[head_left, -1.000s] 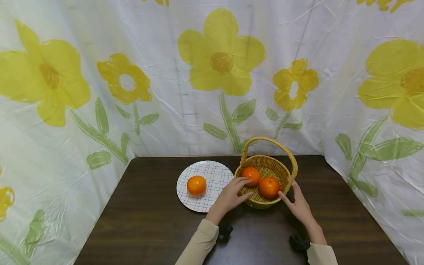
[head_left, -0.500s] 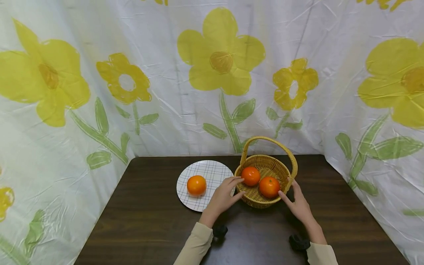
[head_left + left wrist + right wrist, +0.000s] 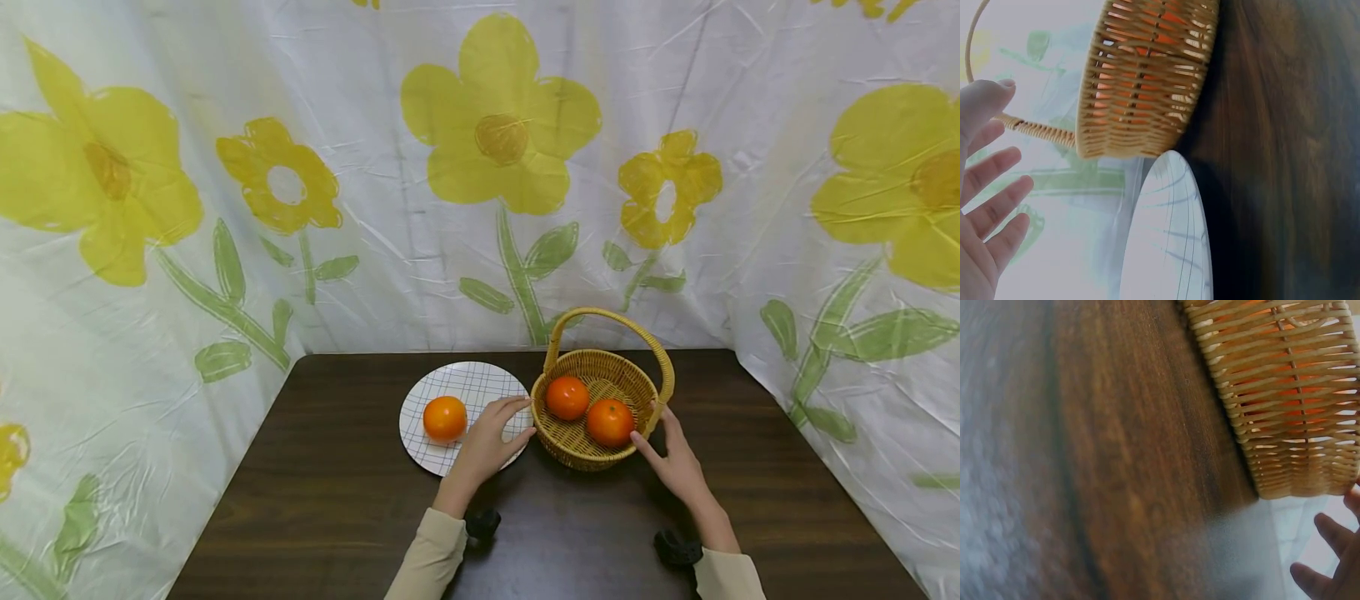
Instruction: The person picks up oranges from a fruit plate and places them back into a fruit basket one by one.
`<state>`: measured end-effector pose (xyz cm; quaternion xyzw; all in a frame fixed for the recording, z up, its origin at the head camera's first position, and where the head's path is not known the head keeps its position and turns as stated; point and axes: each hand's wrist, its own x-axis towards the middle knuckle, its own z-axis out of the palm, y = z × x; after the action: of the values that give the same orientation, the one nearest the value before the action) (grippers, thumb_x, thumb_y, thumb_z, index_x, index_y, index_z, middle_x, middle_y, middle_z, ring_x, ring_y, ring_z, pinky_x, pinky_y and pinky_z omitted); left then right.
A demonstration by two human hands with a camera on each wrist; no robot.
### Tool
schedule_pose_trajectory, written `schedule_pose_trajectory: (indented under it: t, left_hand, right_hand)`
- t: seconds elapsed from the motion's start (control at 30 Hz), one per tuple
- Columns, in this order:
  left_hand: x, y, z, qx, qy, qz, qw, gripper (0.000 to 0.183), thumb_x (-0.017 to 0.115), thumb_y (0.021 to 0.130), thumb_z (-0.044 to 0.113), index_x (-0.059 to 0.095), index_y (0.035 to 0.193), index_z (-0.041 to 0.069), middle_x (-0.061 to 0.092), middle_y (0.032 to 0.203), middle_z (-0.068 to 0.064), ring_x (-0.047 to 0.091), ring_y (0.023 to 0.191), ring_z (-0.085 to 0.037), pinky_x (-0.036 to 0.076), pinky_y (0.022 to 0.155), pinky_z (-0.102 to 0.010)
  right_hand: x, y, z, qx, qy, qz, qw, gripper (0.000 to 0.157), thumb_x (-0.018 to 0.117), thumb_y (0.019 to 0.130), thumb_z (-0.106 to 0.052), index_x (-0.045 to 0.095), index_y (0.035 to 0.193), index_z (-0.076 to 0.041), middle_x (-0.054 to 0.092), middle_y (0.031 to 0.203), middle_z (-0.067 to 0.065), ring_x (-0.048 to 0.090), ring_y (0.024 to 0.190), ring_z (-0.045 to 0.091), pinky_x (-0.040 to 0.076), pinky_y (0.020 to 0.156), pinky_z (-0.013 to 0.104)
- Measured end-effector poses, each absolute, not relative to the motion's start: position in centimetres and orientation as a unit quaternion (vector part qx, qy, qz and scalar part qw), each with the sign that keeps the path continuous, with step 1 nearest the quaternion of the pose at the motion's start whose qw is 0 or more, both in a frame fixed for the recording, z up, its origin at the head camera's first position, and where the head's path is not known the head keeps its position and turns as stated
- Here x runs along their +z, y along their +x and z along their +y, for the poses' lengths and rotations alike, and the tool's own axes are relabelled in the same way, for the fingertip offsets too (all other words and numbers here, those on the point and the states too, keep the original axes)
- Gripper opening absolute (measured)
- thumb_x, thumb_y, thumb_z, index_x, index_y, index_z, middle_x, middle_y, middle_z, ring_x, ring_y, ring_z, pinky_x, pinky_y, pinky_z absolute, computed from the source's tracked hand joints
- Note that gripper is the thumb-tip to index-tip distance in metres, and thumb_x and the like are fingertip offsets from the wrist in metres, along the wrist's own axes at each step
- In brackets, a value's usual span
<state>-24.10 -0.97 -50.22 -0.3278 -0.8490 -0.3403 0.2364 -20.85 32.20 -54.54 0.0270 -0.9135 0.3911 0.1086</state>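
Observation:
A round wicker basket with a tall arched handle stands upright, holding two oranges, the left one and the right one. My left hand is over the right part of a plate, fingers apart and nothing held; its fingertips are close to the basket's left rim. In the left wrist view the fingers of that hand are spread, apart from the basket. My right hand touches the basket's right rim near the handle's base; in the right wrist view two fingers stick out clear of the wicker.
Another orange sits on the white plate with grid lines, left of the basket. The dark wooden table extends on both sides and in front. Behind it hangs a white curtain with yellow flowers.
My left hand has drawn back leftward, from over the basket to beside its left rim. My right hand, the basket and the oranges stay where they were.

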Motion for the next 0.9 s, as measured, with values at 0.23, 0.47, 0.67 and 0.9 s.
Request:
schedule_pose_trajectory:
  t: [0.23, 0.47, 0.67, 0.9]
  left_hand:
    - [-50.1, -23.6, -2.1, -0.354, -0.315, -0.852, 0.224, 0.043, 0.070, 0.083, 0.028, 0.060, 0.122, 0.013, 0.058, 0.123, -0.004, 0.052, 0.116, -0.019, 0.045, 0.095, -0.035]
    - [-50.1, -23.6, -3.4, -0.347, -0.303, -0.859, 0.223, 0.042, 0.069, 0.084, 0.023, 0.060, 0.124, 0.014, 0.056, 0.125, 0.000, 0.050, 0.117, -0.016, 0.043, 0.097, -0.032]
    - [-49.9, -23.8, -4.3, -0.345, -0.301, -0.855, 0.243, 0.041, 0.069, 0.084, 0.023, 0.060, 0.122, 0.012, 0.057, 0.124, -0.003, 0.051, 0.117, -0.018, 0.044, 0.097, -0.033]
    - [-49.6, -24.3, -5.2, -0.344, -0.295, -0.854, 0.255, 0.043, 0.069, 0.084, 0.022, 0.059, 0.124, 0.012, 0.055, 0.125, -0.005, 0.051, 0.117, -0.020, 0.044, 0.097, -0.036]
  right_hand:
    - [-54.5, -20.8, 32.1, 0.392, 0.022, -0.913, 0.107, 0.075, 0.056, 0.091, -0.039, 0.013, 0.149, -0.018, 0.008, 0.155, 0.014, 0.021, 0.134, 0.045, 0.024, 0.092, 0.071]
    - [-54.7, -20.7, 32.2, 0.391, 0.021, -0.915, 0.102, 0.074, 0.055, 0.092, -0.040, 0.013, 0.149, -0.018, 0.007, 0.154, 0.016, 0.021, 0.134, 0.047, 0.024, 0.091, 0.072]
    - [-54.8, -20.7, 32.3, 0.394, 0.018, -0.913, 0.102, 0.074, 0.055, 0.092, -0.039, 0.013, 0.149, -0.019, 0.008, 0.154, 0.015, 0.022, 0.134, 0.046, 0.024, 0.091, 0.072]
    - [-54.8, -21.0, 32.3, 0.391, 0.018, -0.914, 0.104, 0.074, 0.055, 0.092, -0.040, 0.013, 0.149, -0.018, 0.008, 0.154, 0.014, 0.021, 0.134, 0.046, 0.024, 0.092, 0.071]
